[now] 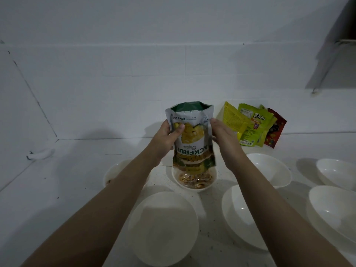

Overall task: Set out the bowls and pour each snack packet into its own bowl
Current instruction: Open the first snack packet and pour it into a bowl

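Note:
I hold a jackfruit chips packet (pixel 192 135) upside down, its mouth just above a small white bowl (pixel 194 186) with orange-yellow chips inside. My left hand (pixel 166 137) grips the packet's left edge with the thumb across its front. My right hand (pixel 221 135) grips its right edge. Several unopened-looking snack packets (pixel 254 126), yellow, green and red, lean against the back wall to the right. An empty white bowl (pixel 163 228) lies in front of the filled one.
More empty white bowls sit at centre right (pixel 242 218), back right (pixel 269 168), far right (pixel 335 174) and lower right (pixel 333 207). Another bowl (pixel 113 172) with something brown in it shows behind my left forearm. Crumbs dot the white counter (pixel 67 189).

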Demonstrator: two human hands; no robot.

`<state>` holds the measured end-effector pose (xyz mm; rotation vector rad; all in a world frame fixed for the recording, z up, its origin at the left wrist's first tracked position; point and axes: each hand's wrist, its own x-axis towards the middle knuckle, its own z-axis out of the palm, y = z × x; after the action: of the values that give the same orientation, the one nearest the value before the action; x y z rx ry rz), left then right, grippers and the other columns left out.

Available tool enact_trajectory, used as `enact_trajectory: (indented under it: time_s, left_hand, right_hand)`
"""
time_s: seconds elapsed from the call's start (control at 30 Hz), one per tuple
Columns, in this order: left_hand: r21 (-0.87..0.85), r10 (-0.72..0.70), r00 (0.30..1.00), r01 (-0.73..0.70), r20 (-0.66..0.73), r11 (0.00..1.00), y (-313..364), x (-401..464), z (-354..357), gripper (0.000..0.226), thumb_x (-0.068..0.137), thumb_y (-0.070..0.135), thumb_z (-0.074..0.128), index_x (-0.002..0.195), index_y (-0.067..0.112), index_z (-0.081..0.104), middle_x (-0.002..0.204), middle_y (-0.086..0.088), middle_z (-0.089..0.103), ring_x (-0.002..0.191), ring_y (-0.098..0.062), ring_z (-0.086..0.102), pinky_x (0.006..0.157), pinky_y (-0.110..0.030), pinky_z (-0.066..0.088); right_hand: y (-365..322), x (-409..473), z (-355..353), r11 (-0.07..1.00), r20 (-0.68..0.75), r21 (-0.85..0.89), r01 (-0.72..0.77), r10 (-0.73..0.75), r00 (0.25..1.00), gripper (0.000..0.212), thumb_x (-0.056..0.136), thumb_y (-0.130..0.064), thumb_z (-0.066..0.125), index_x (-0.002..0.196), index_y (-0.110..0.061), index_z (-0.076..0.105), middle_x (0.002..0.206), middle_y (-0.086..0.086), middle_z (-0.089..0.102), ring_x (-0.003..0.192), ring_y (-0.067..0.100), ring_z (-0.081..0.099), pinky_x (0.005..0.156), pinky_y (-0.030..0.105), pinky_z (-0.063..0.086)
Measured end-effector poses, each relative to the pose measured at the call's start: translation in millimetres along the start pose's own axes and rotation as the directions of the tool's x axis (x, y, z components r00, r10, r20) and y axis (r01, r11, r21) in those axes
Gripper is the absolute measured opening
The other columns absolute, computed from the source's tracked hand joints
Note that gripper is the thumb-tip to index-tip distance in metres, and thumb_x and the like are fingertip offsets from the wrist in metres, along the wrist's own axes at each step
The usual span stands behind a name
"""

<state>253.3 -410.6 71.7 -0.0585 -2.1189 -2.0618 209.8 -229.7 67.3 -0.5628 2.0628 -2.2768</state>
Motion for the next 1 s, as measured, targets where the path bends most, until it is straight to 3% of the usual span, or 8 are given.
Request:
enact_trajectory:
  time_s: [0.13, 0.2, 0.37, 0.47, 0.63, 0.77, 0.87, 1.0]
  left_hand:
    - [0.036, 0.014, 0.999, -0.015, 0.036, 0.999, -1.0, 1.9, -0.7, 0.025, 0.099, 0.029, 0.053, 0.123, 0.030, 0.053, 0.114, 0.012, 0.068, 0.103, -0.004, 0.065, 0.077, -0.025, 0.058]
    - [0.046, 0.020, 0.999, -0.022, 0.038, 0.999, -2.5, 3.7, -1.4, 0.030, 0.098, 0.026, 0.054, 0.128, 0.026, 0.052, 0.119, 0.007, 0.067, 0.107, -0.008, 0.065, 0.083, -0.029, 0.059]
    - [0.068, 0.098, 0.991, -0.092, -0.093, 0.993, -11.7, 10.7, -2.9, 0.036, 0.095, 0.016, 0.061, 0.130, 0.012, 0.056, 0.119, -0.004, 0.069, 0.111, -0.019, 0.065, 0.086, -0.030, 0.057]
    - [0.047, 0.118, 0.986, -0.113, -0.119, 0.992, -11.3, 12.1, -0.7, 0.034, 0.095, 0.013, 0.061, 0.128, 0.010, 0.058, 0.113, 0.000, 0.070, 0.102, -0.009, 0.067, 0.079, -0.023, 0.056]
    - [-0.100, 0.122, 0.991, -0.127, -0.050, 0.987, -10.3, 15.1, -2.4, 0.034, 0.096, 0.020, 0.058, 0.128, 0.010, 0.055, 0.128, -0.016, 0.062, 0.121, -0.033, 0.058, 0.102, -0.051, 0.048]
    - [-0.133, 0.102, 0.990, -0.114, -0.098, 0.984, -10.3, 14.1, 0.5, 0.030, 0.095, 0.019, 0.061, 0.122, 0.006, 0.060, 0.123, -0.018, 0.065, 0.116, -0.036, 0.061, 0.101, -0.057, 0.047]
    - [-0.177, 0.073, 0.991, -0.091, -0.110, 0.980, -7.0, 12.1, 3.1, 0.027, 0.097, 0.011, 0.056, 0.121, 0.000, 0.059, 0.118, -0.019, 0.066, 0.111, -0.034, 0.064, 0.100, -0.053, 0.049]
    - [-0.188, 0.085, 0.992, -0.100, -0.088, 0.977, 0.9, 10.3, -5.8, 0.034, 0.097, 0.012, 0.054, 0.126, -0.005, 0.055, 0.117, -0.019, 0.066, 0.109, -0.031, 0.064, 0.095, -0.045, 0.053]
  right_hand:
    - [-1.8, 1.5, 0.6, 0.999, 0.049, 0.004, 0.039, -0.039, 0.998, 0.034, 0.101, -0.038, 0.049, 0.130, -0.024, 0.058, 0.119, -0.013, 0.067, 0.104, 0.000, 0.064, 0.073, 0.011, 0.051]
    - [1.5, 2.7, 2.7, 0.997, 0.059, -0.025, 0.074, -0.072, 0.996, 0.028, 0.099, -0.033, 0.055, 0.122, -0.018, 0.061, 0.110, -0.007, 0.073, 0.099, 0.008, 0.070, 0.075, 0.020, 0.056]
    - [10.2, 10.3, 2.0, 0.986, -0.128, -0.032, 0.161, -0.164, 0.978, 0.008, 0.092, -0.018, 0.067, 0.100, -0.019, 0.070, 0.096, 0.007, 0.075, 0.089, 0.026, 0.072, 0.078, 0.051, 0.059]
    - [9.6, 10.8, 0.7, 0.978, -0.112, 0.007, 0.210, -0.208, 0.972, 0.012, 0.094, -0.015, 0.065, 0.105, -0.017, 0.069, 0.100, 0.009, 0.074, 0.092, 0.026, 0.071, 0.075, 0.044, 0.059]
    - [4.0, 7.7, -3.3, 0.977, 0.006, 0.094, 0.190, -0.191, 0.982, 0.017, 0.095, -0.014, 0.062, 0.108, -0.023, 0.069, 0.100, -0.001, 0.075, 0.094, 0.020, 0.072, 0.078, 0.038, 0.059]
    - [-1.0, 6.1, 1.1, 0.967, -0.105, 0.097, 0.237, -0.227, 0.968, 0.012, 0.095, -0.015, 0.063, 0.096, -0.021, 0.073, 0.082, -0.006, 0.077, 0.078, 0.011, 0.072, 0.064, 0.025, 0.057]
    - [-1.7, 8.0, 5.4, 0.965, -0.143, 0.085, 0.246, -0.233, 0.962, 0.011, 0.095, -0.015, 0.064, 0.094, -0.020, 0.073, 0.080, -0.007, 0.076, 0.077, 0.010, 0.072, 0.063, 0.023, 0.056]
    - [4.4, 8.5, -3.1, 0.984, 0.003, 0.074, 0.162, -0.163, 0.987, 0.013, 0.095, -0.018, 0.063, 0.107, -0.017, 0.069, 0.096, 0.000, 0.076, 0.089, 0.017, 0.073, 0.072, 0.032, 0.060]
